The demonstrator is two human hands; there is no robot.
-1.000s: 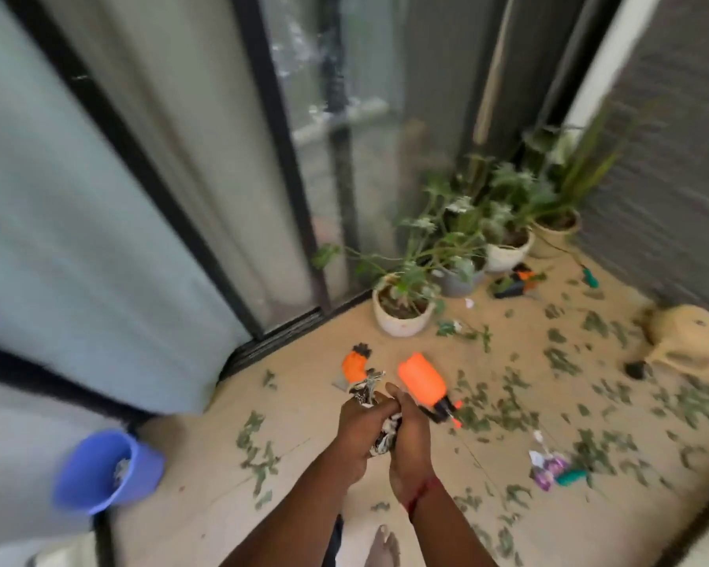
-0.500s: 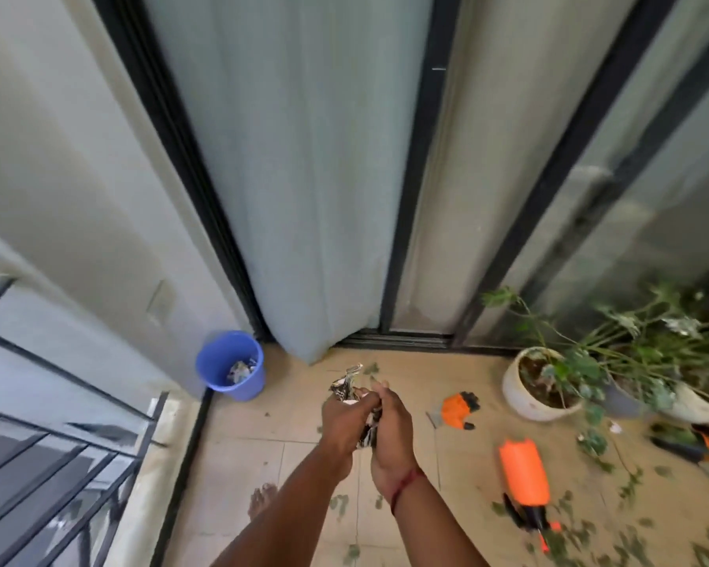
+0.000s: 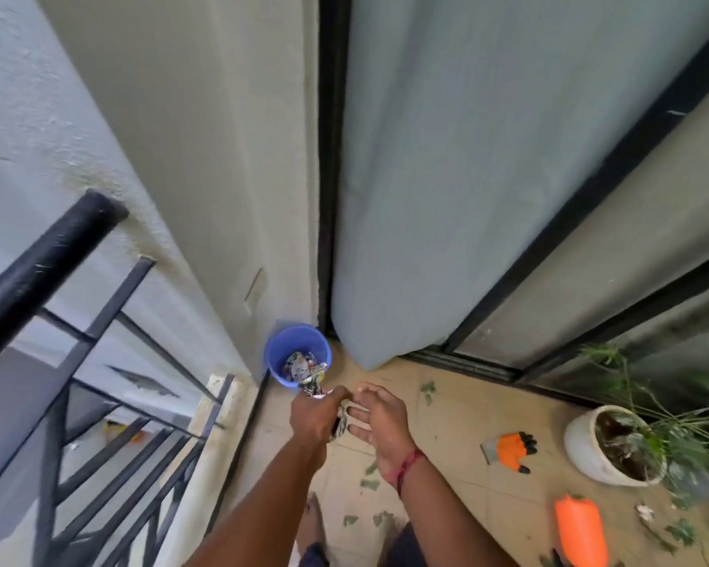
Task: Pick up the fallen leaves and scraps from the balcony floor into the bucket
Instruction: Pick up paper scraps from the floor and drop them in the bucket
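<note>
Wad of scraps (image 3: 312, 384) in left hand (image 3: 314, 417), just beside bucket (image 3: 281, 345)

1. One head-worn wide-angle view looks steeply down at the beige tiled balcony floor (image 3: 459, 407).
2. It sits close above the left hand (image 3: 316, 415) and right hand (image 3: 379, 423), with the round blue plastic bucket (image 3: 277, 351) just beyond.

Blue bucket (image 3: 276, 356) upright, scraps (image 3: 298, 368) inside; leaves (image 3: 427, 389) litter floor (image 3: 463, 415).

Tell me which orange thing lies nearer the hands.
The glove, with black fingertips, left of the white pot; the bottle lies farther, by the bottom edge.
</note>
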